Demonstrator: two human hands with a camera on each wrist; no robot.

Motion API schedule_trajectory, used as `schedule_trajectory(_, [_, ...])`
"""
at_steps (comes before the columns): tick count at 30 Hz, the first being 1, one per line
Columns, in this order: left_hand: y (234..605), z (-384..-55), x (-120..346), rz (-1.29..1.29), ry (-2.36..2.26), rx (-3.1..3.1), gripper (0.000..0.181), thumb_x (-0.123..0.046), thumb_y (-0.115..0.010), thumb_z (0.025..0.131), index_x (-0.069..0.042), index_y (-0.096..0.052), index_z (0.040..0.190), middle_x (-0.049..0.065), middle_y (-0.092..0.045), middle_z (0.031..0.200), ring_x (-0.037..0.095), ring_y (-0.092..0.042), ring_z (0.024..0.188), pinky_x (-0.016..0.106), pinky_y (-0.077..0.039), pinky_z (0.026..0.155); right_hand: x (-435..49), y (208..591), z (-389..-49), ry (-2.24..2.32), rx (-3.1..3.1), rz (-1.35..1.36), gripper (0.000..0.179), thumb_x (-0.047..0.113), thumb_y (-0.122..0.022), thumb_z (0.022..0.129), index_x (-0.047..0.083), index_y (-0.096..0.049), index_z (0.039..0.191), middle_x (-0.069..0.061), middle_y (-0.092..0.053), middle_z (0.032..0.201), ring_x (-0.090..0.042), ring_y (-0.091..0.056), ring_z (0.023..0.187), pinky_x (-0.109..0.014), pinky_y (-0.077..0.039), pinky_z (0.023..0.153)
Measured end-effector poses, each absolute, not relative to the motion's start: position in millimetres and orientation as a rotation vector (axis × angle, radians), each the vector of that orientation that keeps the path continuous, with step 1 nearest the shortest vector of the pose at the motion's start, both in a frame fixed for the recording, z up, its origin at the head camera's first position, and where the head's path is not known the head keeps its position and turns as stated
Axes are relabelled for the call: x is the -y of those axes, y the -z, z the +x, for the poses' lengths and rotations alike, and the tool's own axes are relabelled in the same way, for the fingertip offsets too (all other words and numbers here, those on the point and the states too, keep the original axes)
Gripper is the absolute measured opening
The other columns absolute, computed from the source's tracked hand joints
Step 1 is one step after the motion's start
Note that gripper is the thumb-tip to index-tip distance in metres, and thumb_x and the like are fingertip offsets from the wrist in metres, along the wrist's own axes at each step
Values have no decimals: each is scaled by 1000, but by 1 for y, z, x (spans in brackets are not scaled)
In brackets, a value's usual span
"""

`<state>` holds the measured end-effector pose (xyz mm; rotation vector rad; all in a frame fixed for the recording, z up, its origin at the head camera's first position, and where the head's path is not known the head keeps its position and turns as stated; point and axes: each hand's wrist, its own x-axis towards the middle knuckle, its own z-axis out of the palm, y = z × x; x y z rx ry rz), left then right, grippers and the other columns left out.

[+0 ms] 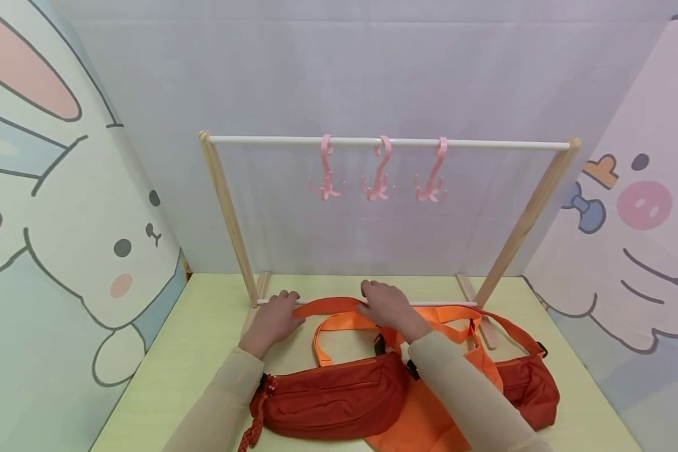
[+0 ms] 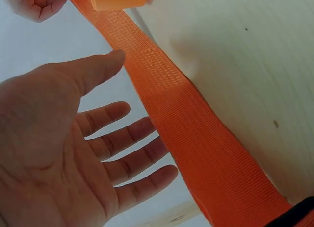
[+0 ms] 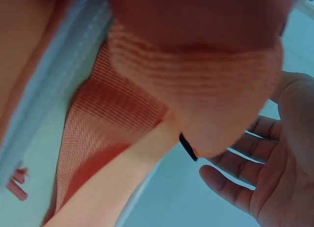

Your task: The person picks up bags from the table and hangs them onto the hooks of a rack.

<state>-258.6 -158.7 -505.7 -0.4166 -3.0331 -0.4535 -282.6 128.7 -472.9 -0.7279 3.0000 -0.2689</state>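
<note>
Stretched up from the red waist bag (image 1: 328,402), a reddish-orange strap (image 1: 330,306), arched toward the back edge of the table (image 1: 164,376), in the span between both hands. At the strap's left part, left hand (image 1: 274,320) with fingers spread and loose, thumb at one border of the webbing, fingertips just at the other, with no clenching. Near the middle of the back edge, right hand (image 1: 390,307) against the strap, fingers slightly bent and partly covered by webbing; cannot tell a grasp from mere touch. At the bag's left end, a braided red tassel (image 1: 252,433). Partly beneath the bag, an orange bag (image 1: 429,414) with bright orange straps, crossed by the right beige sleeve (image 1: 463,389). Toward the table's right edge, a second red bag (image 1: 533,383), with its own strap curving backward. Along the back edge, a wooden rack (image 1: 228,213) with a white top rod (image 1: 260,139) and three pink hooks (image 1: 377,188). Beyond, a pale backdrop (image 1: 339,81).
</note>
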Motion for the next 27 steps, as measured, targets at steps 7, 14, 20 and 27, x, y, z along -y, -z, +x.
schedule_trajectory(7, [515,-265,153,-406,427,3064,35,-20,-83,94,-3,-71,122,14,-68,105,32,-68,90,51,-58,80,-124,482,-286,258,-2973,-692,24,27,-72,104,11,-56,95,1,-52,78,-15,-52,65,-33,-46,61])
schedule_trajectory(14, [515,-264,150,-401,435,3112,31,-14,-81,95,-1,-71,121,11,-67,96,25,-66,83,47,-57,77,-126,491,-289,234,-2971,-683,22,24,-71,104,13,-55,94,2,-53,78,-16,-52,66,-34,-47,61])
schedule_trajectory(20, [517,-265,150,-398,424,3123,26,-10,-79,94,-1,-71,117,9,-68,94,24,-66,83,47,-57,76,-128,497,-292,243,-2994,-692,19,18,-71,102,13,-54,95,2,-53,77,-15,-52,65,-34,-46,59])
schedule_trajectory(27, [521,-267,152,-373,443,3129,26,-12,-80,94,-3,-70,116,8,-67,94,22,-64,81,46,-57,75,-129,491,-288,268,-2999,-694,19,17,-69,104,13,-52,96,2,-51,75,-15,-51,61,-32,-42,56])
